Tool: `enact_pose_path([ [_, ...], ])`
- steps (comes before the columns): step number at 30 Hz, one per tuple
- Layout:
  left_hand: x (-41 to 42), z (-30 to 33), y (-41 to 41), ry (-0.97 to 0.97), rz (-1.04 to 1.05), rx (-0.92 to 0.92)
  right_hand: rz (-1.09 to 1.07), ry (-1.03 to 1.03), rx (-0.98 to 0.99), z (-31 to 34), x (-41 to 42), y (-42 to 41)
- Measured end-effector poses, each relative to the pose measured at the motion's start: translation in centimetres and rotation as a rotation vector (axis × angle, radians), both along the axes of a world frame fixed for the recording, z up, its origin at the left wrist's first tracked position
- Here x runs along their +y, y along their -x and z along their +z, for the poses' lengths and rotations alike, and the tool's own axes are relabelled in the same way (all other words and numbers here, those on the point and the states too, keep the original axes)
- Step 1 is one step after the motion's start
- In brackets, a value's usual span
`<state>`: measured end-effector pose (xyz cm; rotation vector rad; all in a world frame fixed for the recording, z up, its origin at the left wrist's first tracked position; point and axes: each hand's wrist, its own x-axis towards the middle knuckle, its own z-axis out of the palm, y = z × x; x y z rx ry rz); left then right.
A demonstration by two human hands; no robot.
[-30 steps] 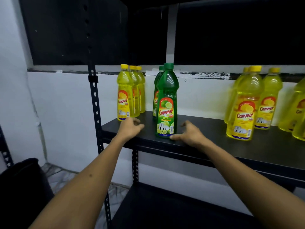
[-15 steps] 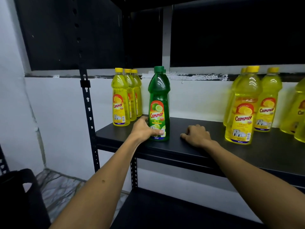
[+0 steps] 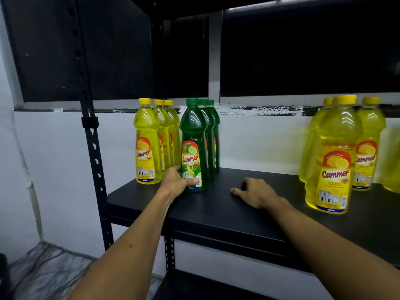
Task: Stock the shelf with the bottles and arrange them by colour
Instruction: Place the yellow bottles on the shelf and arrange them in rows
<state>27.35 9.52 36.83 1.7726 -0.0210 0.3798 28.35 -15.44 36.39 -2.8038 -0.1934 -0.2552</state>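
Green bottle: front green plastic bottle with green cap and lime label (image 3: pixel 193 146) stands upright on the black metal shelf board (image 3: pixel 227 215), first in a row of three green bottles running back toward the wall.
Left hand: left hand (image 3: pixel 176 180) grips the base of that front green bottle, thumb across the lower label, fingers curled round the far side.
Right hand: right hand (image 3: pixel 255 192) rests on the shelf board, fingers loosely bent, holding nothing; well apart from any bottle.
Yellow row: three yellow plastic bottles with yellow caps (image 3: pixel 148 144) stand in a row just left of the green row, nearly touching it.
Yellow cluster: loose group of yellow bottles at the right (image 3: pixel 334 156), well apart from the green row, not lined up.
Key relation: bottle's long axis is vertical; left hand is on it from the front-left, low down, so any nudge goes along the shelf, sliding not lifting.
Nearer hand: left for green row; right is nearer the yellow cluster.
Judgement: green row looks close to squared; right cluster likely next.
Risk: low grip on tall bottle, may tip.
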Motion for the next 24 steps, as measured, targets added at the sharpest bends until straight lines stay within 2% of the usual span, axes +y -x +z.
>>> enact_pose_path([
  [15,0.5,-0.6,-1.0,-0.011,-0.052,-0.058,0.003,-0.022,0.003,0.0,-0.1,-2.1],
  [24,0.0,-0.7,0.5,-0.182,0.049,-0.053,0.021,-0.050,-0.015,-0.1,-0.4,-0.8],
])
